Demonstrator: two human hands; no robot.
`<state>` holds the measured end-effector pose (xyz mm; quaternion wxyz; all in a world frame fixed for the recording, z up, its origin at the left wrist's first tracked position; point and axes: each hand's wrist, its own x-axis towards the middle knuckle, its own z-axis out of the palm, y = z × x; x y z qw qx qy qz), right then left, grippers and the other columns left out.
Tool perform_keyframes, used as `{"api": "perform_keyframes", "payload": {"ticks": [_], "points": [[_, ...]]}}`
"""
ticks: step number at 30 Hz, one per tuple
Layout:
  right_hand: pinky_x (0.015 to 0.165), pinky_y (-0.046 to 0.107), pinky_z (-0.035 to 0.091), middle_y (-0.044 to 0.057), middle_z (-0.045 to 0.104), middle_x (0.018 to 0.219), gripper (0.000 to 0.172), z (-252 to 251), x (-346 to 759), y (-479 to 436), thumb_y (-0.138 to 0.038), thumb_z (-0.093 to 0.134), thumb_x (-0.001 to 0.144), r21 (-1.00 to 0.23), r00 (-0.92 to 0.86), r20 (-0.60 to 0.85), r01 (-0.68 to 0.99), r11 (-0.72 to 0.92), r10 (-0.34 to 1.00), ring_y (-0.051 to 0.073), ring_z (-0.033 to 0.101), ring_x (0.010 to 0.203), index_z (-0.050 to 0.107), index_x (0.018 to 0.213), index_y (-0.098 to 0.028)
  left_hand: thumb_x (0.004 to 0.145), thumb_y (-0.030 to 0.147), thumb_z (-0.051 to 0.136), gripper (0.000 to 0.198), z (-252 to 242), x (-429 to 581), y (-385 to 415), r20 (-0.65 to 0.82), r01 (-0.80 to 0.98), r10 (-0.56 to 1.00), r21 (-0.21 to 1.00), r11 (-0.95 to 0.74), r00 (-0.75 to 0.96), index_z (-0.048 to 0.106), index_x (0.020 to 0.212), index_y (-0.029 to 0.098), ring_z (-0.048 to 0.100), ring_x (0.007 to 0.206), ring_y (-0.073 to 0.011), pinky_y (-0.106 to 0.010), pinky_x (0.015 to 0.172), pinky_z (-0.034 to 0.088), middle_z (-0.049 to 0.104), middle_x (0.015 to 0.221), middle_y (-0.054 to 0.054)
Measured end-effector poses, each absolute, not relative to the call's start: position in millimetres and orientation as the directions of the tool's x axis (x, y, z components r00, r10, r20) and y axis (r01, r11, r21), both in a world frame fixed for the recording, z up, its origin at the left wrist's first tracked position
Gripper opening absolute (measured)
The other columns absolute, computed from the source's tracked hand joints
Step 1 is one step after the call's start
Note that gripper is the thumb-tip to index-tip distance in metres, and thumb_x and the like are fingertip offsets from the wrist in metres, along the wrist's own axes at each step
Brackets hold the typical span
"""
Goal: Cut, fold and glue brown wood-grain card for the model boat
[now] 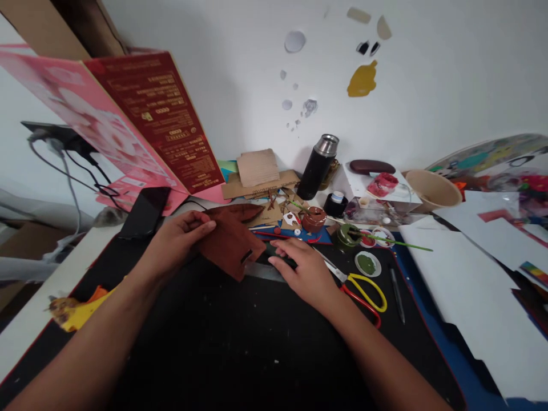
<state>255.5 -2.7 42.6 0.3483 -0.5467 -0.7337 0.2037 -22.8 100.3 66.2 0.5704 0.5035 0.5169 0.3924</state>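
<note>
Head view: reddish-brown sheet (226, 242), angular, 1 small black mark (247, 256).

No wording can be read with certainty. Rows of gold lettering cover the red panel (162, 125) standing at the left, too blurred to make out. Dark print on the cardboard strip (261, 189) and a small white label (136, 181) are also illegible.
</note>
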Motion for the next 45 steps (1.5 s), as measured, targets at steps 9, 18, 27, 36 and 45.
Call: {"api": "perform_keyframes", "payload": {"ticks": [9, 18, 27, 36, 45], "points": [[0.081, 0.035, 0.055, 0.005, 0.072, 0.103, 0.045, 30, 245, 5, -0.049, 0.068, 0.095, -0.995, -0.004, -0.004, 0.102, -0.004, 1.0, 0.019, 0.069, 0.087, 0.068, 0.133, -0.024, 0.065, 0.028, 0.093, 0.034, 62, 16, 86, -0.144, -0.443, 0.974, 0.895, 0.052, -0.177, 0.066, 0.083, 0.019, 0.064, 0.073, -0.012, -0.019, 0.065, 0.054, 0.068, 0.081, 0.003], [0.07, 0.031, 0.053, 0.002, 0.072, 0.091, 0.05, 39, 234, 21, -0.062, 0.074, 0.087, -0.992, -0.037, -0.043, -0.114, -0.047, 0.998, 0.018, 0.069, 0.076, 0.073, 0.12, -0.025, 0.07, 0.023, 0.091, 0.025, 61, 26, 76, -0.177, -0.573, 0.968, 0.819, 0.045, -0.177, 0.069, 0.082, 0.019, 0.069, 0.078, -0.0137, -0.023, 0.07, 0.059, 0.074, 0.087, 0.001], [0.069, 0.033, 0.054, 0.005, 0.077, 0.079, 0.045, 39, 216, 27, -0.065, 0.078, 0.082, -0.965, 0.019, -0.126, -0.233, -0.119, 0.992, 0.02, 0.072, 0.072, 0.076, 0.088, -0.021, 0.063, 0.03, 0.098, 0.037, 53, 51, 57, -0.249, -0.644, 0.966, 0.751, 0.146, -0.072, 0.069, 0.084, 0.02, 0.066, 0.086, -0.0134, -0.022, 0.078, 0.055, 0.072, 0.09, 0.001], [0.075, 0.036, 0.058, 0.007, 0.081, 0.09, 0.039, 32, 221, 18, -0.058, 0.082, 0.081, -0.967, 0.089, -0.144, -0.226, -0.121, 0.986, 0.022, 0.074, 0.076, 0.08, 0.092, -0.021, 0.067, 0.042, 0.096, 0.04, 55, 35, 57, -0.14, -0.307, 0.989, 0.94, 0.148, 0.046, 0.076, 0.095, 0.021, 0.065, 0.089, -0.0175, -0.027, 0.085, 0.052, 0.074, 0.094, -0.002], [0.093, 0.046, 0.058, 0.008, 0.081, 0.103, 0.044, 31, 220, 9, -0.061, 0.078, 0.084, -0.989, -0.082, -0.104, -0.102, -0.112, 0.991, 0.028, 0.075, 0.099, 0.081, 0.107, -0.024, 0.068, 0.051, 0.093, 0.041, 74, 17, 61, -0.118, -0.048, 0.975, 0.99, 0.13, 0.191, 0.081, 0.096, 0.023, 0.071, 0.1, -0.0308, -0.04, 0.091, 0.057, 0.08, 0.096, -0.007]]}}
